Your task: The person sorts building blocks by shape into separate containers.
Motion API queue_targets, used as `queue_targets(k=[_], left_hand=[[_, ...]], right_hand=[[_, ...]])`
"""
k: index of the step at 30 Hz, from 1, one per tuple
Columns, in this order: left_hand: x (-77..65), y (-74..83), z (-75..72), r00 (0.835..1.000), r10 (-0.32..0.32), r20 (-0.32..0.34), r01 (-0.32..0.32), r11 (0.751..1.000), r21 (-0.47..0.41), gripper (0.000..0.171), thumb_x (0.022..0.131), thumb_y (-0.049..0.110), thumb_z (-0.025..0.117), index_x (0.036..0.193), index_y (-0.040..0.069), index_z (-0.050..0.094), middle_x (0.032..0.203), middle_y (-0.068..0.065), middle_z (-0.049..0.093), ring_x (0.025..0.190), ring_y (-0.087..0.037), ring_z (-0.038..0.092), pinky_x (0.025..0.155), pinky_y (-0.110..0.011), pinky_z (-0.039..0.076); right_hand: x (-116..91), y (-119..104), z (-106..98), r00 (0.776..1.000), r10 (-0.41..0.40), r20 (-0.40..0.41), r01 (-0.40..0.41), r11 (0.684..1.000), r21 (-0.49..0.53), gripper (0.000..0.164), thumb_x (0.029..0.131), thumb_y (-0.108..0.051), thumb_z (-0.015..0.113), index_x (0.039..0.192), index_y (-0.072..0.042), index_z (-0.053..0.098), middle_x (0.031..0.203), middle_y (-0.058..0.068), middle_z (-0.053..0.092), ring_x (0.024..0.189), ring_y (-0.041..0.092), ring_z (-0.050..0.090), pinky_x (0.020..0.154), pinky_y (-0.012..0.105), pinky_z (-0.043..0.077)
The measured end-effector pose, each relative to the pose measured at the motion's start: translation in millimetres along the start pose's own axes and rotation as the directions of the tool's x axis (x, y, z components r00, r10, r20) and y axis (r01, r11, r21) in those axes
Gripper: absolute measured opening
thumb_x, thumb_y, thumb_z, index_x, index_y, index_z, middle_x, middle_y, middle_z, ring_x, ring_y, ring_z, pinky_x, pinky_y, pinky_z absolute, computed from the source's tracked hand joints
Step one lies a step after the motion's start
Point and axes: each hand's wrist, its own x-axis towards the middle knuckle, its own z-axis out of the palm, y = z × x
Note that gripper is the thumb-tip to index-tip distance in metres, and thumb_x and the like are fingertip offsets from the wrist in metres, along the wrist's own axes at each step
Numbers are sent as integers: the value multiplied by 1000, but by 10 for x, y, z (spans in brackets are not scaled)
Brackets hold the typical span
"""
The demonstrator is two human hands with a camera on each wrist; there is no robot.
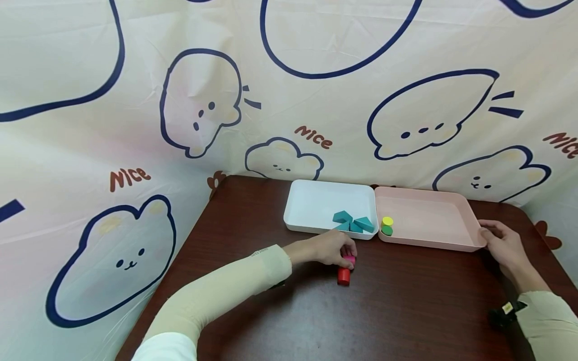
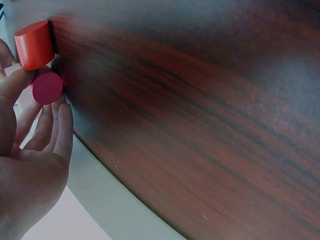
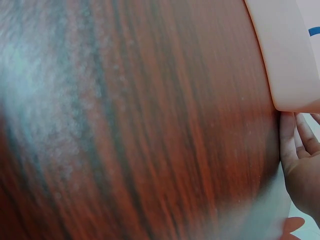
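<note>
My left hand (image 1: 331,248) pinches a pink cylinder block (image 2: 48,88) between thumb and fingers, above the table in front of the white tray (image 1: 302,198). Just in front of it a red cylinder block (image 1: 343,276) stands on the table, close to the thumb. At the far right, my right hand (image 1: 508,248) touches the outer end of the pink tray (image 1: 429,210) with thumb and fingertips. In the right wrist view its fingers look nearly straight against the tray's corner. A yellow cylinder block (image 1: 387,221) and a green one (image 1: 387,230) lie in the pink tray's left end.
Several teal wedge-shaped blocks (image 1: 363,224) lie at the white tray's front right corner. Both trays stand side by side at the back of the dark wooden table (image 1: 384,321). A printed cloth (image 1: 343,100) hangs right behind them and along the left side.
</note>
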Motion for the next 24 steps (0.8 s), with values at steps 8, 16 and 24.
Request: queue_targets(k=[8, 16, 24], left_hand=[[-8, 37, -4, 1000, -14, 1, 14, 1000, 18, 23, 94, 23, 85, 110, 10, 75, 97, 3, 71, 92, -8, 66, 80, -12, 52], [10, 31, -2, 1000, -10, -3, 10, 1000, 22, 23, 93, 24, 85, 110, 11, 75, 98, 4, 70, 92, -8, 65, 80, -12, 52], [63, 27, 12, 1000, 19, -3, -19, 995, 98, 22, 95, 27, 83, 110, 14, 74, 97, 5, 68, 88, -6, 59, 76, -13, 50]], right_hand=[[0, 5, 7, 1000, 3, -2, -3, 1000, -2, 47, 114, -33, 43, 146, 2, 48, 135, 23, 49, 91, 15, 51, 64, 15, 50], [7, -3, 13, 1000, 1, -18, -1, 1000, -11, 50, 114, -31, 43, 148, 5, 47, 137, 25, 49, 92, 15, 51, 63, 12, 48], [4, 10, 19, 1000, 6, -15, -7, 1000, -3, 49, 114, -33, 43, 148, 3, 47, 136, 23, 49, 93, 16, 51, 64, 12, 49]])
